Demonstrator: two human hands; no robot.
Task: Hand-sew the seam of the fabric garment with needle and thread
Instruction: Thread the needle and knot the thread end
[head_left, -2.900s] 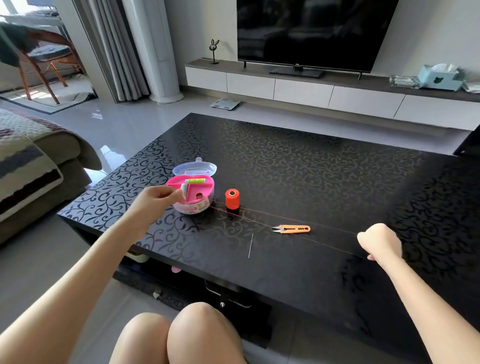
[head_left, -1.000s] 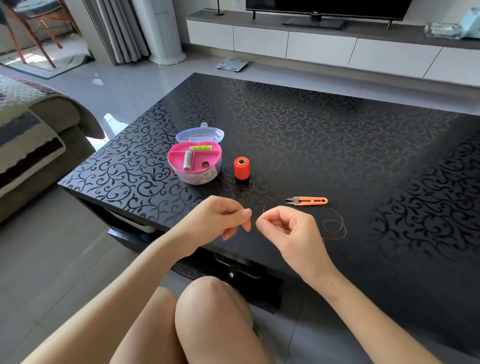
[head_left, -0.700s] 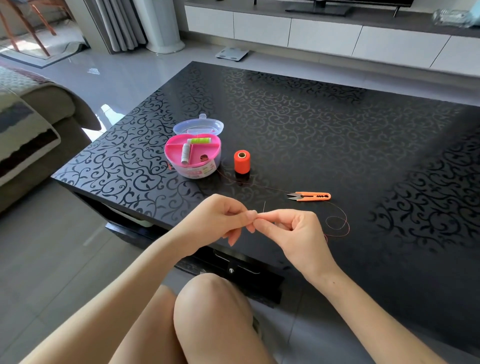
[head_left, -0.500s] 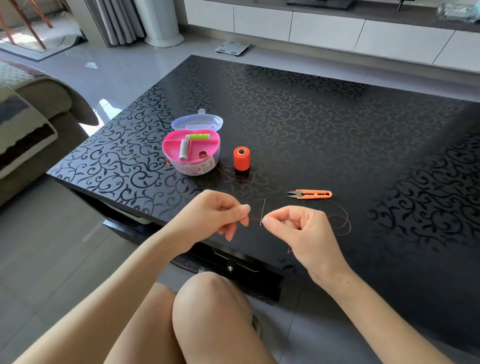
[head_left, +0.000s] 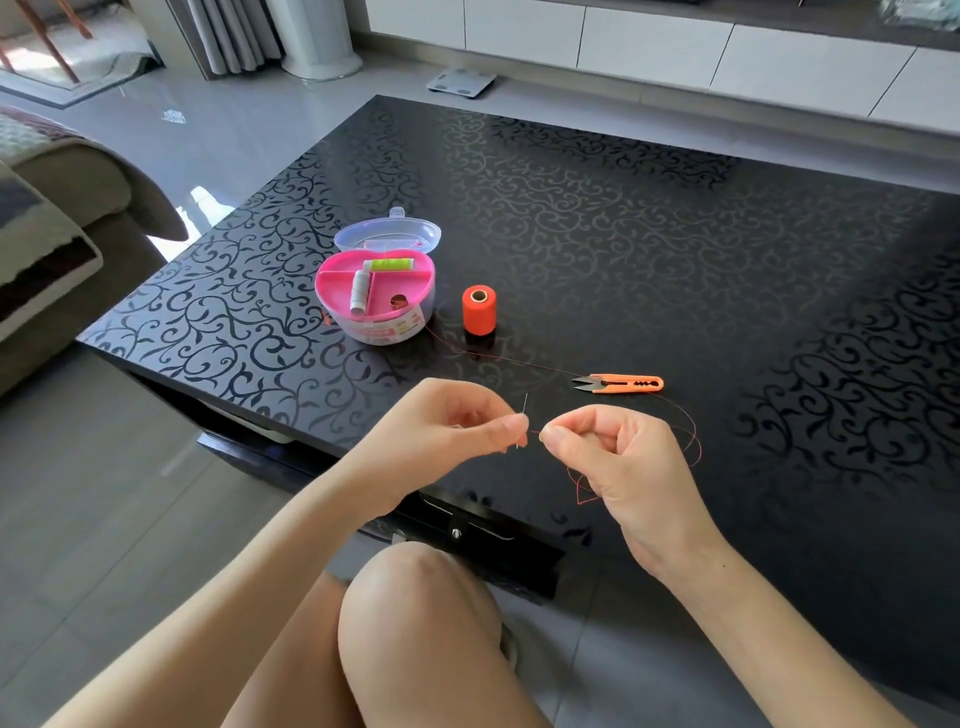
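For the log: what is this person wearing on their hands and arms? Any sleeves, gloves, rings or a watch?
Nothing worn shows. The left hand and right hand are bare, with no gloves or rings and no nail polish that I can make out. The left forearm and right forearm are uncovered down to the frame edge, with no sleeve, watch or bracelet at either wrist.

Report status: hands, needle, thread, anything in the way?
Left hand pinches needle upright. Right hand pinches red thread end beside it; threaded or not, cannot tell. No garment visible. Snips, spool beyond hands, not obstructing.
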